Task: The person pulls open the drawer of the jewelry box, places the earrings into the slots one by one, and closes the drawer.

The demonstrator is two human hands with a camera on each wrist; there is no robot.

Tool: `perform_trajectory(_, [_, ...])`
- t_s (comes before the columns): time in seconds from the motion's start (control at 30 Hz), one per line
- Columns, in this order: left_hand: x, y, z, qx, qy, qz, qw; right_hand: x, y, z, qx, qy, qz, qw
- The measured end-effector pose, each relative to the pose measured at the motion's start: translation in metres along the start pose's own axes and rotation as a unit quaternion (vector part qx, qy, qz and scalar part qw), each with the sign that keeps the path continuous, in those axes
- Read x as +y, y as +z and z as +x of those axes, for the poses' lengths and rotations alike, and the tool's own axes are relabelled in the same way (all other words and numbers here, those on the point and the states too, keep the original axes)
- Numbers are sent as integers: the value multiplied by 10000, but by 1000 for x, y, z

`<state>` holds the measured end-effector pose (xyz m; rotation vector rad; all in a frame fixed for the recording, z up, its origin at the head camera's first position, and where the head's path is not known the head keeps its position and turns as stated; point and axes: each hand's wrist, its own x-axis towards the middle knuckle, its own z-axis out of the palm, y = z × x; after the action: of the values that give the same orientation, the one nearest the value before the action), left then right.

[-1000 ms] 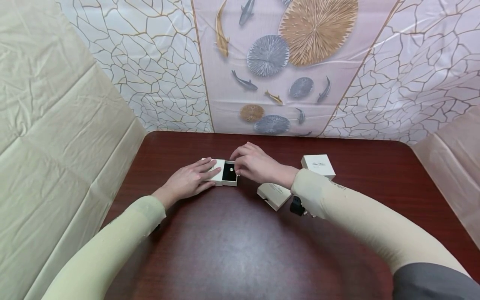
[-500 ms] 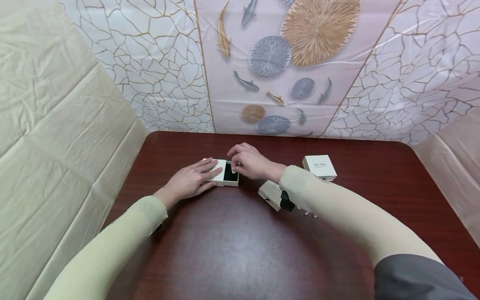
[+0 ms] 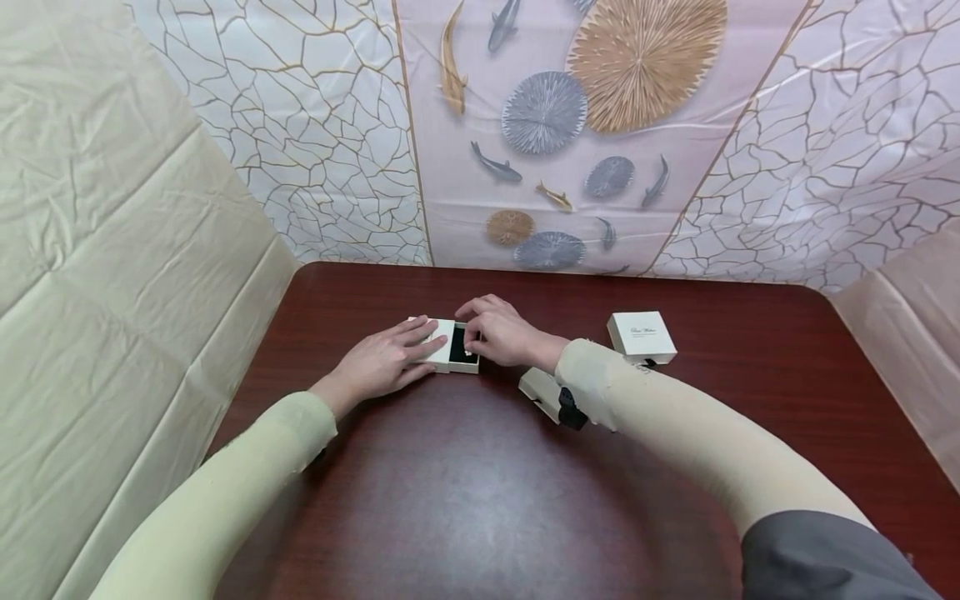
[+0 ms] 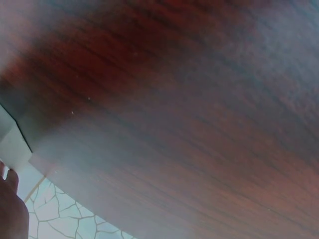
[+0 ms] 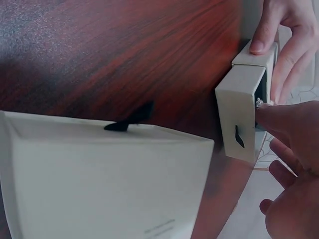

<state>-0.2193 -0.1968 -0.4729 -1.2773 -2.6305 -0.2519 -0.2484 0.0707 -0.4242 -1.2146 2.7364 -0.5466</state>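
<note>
A white sliding jewellery box (image 3: 440, 360) lies on the dark table. Its drawer (image 3: 465, 367), pulled partway out to the right, shows a black lining. My left hand (image 3: 381, 360) rests on the sleeve, fingers laid straight across the top and thumb along the near side. At the drawer, my right hand (image 3: 501, 332) pinches a small sparkling piece of jewellery (image 5: 258, 103) between thumb and finger, against the black lining. Its exact kind is too small to tell. A black ribbon tab (image 5: 239, 136) sticks out of the drawer's end.
A second white box (image 3: 642, 335) with printed lettering stands at the back right. A third box (image 3: 538, 388) lies under my right wrist, partly hidden; its black tab (image 5: 130, 118) shows in the right wrist view. Patterned cloth (image 3: 345, 125) hangs behind the table.
My right hand has shifted slightly left over the drawer, then dipped toward the lining. The jewellery visible in the drawer earlier is mostly covered by my fingers. My left hand keeps its place.
</note>
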Motion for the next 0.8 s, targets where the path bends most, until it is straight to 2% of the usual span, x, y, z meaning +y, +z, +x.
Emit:
perform_trajectory(0.43, [0,1,0,26,11,14,10000,-1,5,1,-142,103,-84,9998])
perform_trajectory(0.8, [-1,1,-1,91,49,13,9999,-1,6,6,-152,184,-648,9976])
